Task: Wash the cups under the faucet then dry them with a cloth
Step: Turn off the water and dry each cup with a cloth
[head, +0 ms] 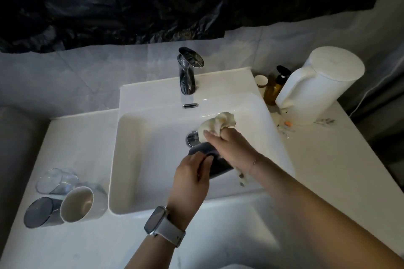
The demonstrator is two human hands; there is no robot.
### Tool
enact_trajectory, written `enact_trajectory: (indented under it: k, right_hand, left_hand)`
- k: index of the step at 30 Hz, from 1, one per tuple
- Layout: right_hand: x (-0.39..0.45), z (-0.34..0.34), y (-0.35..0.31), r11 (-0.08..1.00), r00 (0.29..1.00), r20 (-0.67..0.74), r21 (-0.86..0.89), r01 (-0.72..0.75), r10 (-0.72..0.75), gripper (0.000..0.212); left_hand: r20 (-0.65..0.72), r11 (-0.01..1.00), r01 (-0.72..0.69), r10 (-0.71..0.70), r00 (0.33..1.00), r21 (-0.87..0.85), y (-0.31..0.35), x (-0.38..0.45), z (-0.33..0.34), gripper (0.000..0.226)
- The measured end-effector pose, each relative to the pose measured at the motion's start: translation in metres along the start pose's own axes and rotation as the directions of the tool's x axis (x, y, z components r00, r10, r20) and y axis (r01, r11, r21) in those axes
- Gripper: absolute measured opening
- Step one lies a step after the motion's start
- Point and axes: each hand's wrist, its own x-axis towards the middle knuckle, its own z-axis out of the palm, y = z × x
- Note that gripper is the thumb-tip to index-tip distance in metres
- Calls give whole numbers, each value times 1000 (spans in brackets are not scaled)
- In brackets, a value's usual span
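Over the white sink (135, 159), my left hand (192, 174) grips a dark cup (218, 165) that lies tilted on its side. My right hand (229, 146) clutches a crumpled cream cloth (218, 124) and lies against the cup's upper side. A trailing end of the cloth hangs below my right wrist. The chrome faucet (188, 72) stands at the back of the sink, and no water is visible. On the counter to the left lie three more cups: a clear one (56, 181), a grey one (41, 212) and a white one (76, 203).
A white kettle (317, 85) stands on the counter at the right, with an amber pump bottle (275, 87) and a small jar (261, 82) behind it. Small bits of litter lie near the kettle's base. The chrome drain (192, 137) shows beside the cup.
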Motion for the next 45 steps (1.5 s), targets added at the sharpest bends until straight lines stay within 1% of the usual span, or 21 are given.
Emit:
enact_trajectory:
  k: [2, 4, 6, 9, 14, 16, 18, 19, 20, 22, 23, 25, 26, 29, 30, 32, 35, 37, 40, 42, 45]
  right_hand:
    - [10, -9, 7, 943, 980, 80, 266, -198, 183, 36]
    - [4, -4, 13, 790, 959, 84, 550, -271, 270, 29]
    - [-15, 10, 13, 651, 944, 28, 717, -248, 329, 26]
    - [-36, 21, 11, 623, 917, -169, 776, -102, 361, 19]
    - [-25, 3, 2, 391, 931, -164, 920, 25, 325, 38]
    - [-20, 2, 2, 425, 928, -181, 905, 27, 327, 32]
    - [-24, 11, 1, 534, 917, -254, 844, 54, 308, 32]
    - [-31, 21, 0, 652, 880, -382, 749, 116, 282, 30]
    - [-40, 25, -6, 685, 901, -351, 724, 87, 256, 30]
    - [-55, 41, -6, 963, 826, -543, 269, 3, 149, 49]
    - [-55, 44, -7, 986, 833, -545, 166, 0, 92, 55]
    - [-51, 39, -9, 998, 931, -364, 55, 43, -21, 57]
    - [-49, 32, -13, 996, 898, -435, -83, 41, -73, 58]
    - [-23, 10, -16, 992, 888, -443, -19, 128, -123, 50]
    - [-14, 3, -13, 992, 920, -391, 119, 51, 0, 48]
    - [-11, -3, 0, 822, 938, -39, 495, -280, 343, 44]
    - [-23, 16, 25, 609, 896, 175, 679, -409, 408, 34]
    - [-37, 30, 33, 463, 917, 186, 818, -343, 352, 33]
    - [-51, 34, 35, 266, 984, 96, 955, -135, 152, 58]
    - [-58, 27, 29, 231, 1000, 6, 973, -12, 31, 53]
    - [-62, 20, 33, 259, 999, 27, 966, -22, -17, 35]
  left_hand:
    - [-54, 1000, -2, 1, 999, -3, 1, -3, 1, 45]
    - [-84, 987, 92, -104, 991, -131, 0, -5, -2, 31]
    - [-65, 953, 168, -190, 980, -252, 1, -5, -5, 31]
    - [18, 929, 171, -175, 984, -329, 8, -8, -10, 33]
    - [180, 780, 245, -171, 969, -576, 18, -1, -19, 38]
    - [222, 633, 318, -229, 948, -706, 19, 2, -20, 44]
    - [279, 445, 404, -322, 905, -799, 23, 1, -17, 46]
    - [312, 331, 440, -374, 873, -835, 24, 0, -15, 42]
    - [347, 210, 465, -426, 836, -860, 23, -1, -12, 36]
    - [401, 62, 491, -495, 771, -869, 18, -2, -6, 25]
    - [416, 41, 504, -509, 754, -863, 17, -3, -3, 21]
    - [436, 33, 529, -525, 731, -848, 21, -5, 3, 23]
    - [436, 35, 532, -530, 727, -846, 24, -6, 5, 28]
    - [399, 65, 516, -555, 730, -854, 34, -7, 3, 37]
    - [392, 79, 519, -561, 729, -851, 34, -6, 0, 38]
    - [407, 69, 529, -557, 724, -846, 32, -8, -10, 40]
    - [481, -77, 540, -571, 665, -838, 19, -16, -23, 42]
    - [537, -181, 543, -571, 621, -820, 11, -21, -29, 40]
    - [629, -363, 516, -514, 583, -776, 7, -24, -30, 32]
    - [661, -445, 488, -485, 573, -750, 8, -23, -29, 31]
    - [706, -535, 466, -464, 535, -704, 7, -19, -25, 35]
